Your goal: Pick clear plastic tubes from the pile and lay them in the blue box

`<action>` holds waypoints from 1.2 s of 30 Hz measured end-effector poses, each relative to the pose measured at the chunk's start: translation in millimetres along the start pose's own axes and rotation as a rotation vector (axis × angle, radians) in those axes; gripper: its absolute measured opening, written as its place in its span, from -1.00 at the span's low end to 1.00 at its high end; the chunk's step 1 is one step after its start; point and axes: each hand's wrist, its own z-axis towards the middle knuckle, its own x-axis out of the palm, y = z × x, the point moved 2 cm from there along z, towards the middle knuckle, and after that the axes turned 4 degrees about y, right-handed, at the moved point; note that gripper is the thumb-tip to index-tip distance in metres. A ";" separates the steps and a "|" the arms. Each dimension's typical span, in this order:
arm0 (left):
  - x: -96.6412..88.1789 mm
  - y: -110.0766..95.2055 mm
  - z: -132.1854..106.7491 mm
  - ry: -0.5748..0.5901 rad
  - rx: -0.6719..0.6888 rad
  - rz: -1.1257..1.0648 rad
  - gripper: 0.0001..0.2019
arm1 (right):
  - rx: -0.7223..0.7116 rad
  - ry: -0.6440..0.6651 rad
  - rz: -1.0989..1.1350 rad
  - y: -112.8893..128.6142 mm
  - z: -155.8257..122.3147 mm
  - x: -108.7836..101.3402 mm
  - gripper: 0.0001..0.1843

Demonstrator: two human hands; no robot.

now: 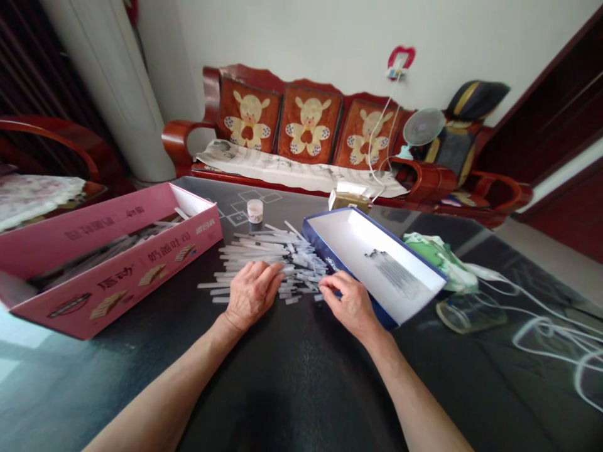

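Note:
A loose pile of thin, pale, translucent sticks lies on the dark table between two boxes. My left hand rests at the pile's near side, fingers bent and pressed together; whatever they hold is hidden. At the pile's right edge, my right hand is closed in a pinch beside the blue box, and I cannot make out anything between its fingertips. The open blue box has a white inside. In it lies a row of slim grey sticks with dark ends.
On the left stands a long pink box holding more sticks. A small white cup is behind the pile. A glass jar, a green packet and white cables lie on the right. Beyond the table is a wooden sofa.

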 end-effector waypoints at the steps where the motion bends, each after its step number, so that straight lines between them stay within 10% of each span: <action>1: 2.0 -2.2 -1.2 0.006 0.031 0.023 -0.80 | -0.014 0.018 -0.031 -1.8 -5.8 0.6 -0.85; 11: 8.7 21.9 -3.5 -0.165 -0.090 0.111 -0.86 | -0.032 0.042 -0.162 -0.7 -11.6 7.5 -0.84; 36: 18.0 24.8 -5.6 -0.103 -0.056 0.091 -0.84 | -0.212 0.208 -0.559 26.8 24.2 38.1 -0.85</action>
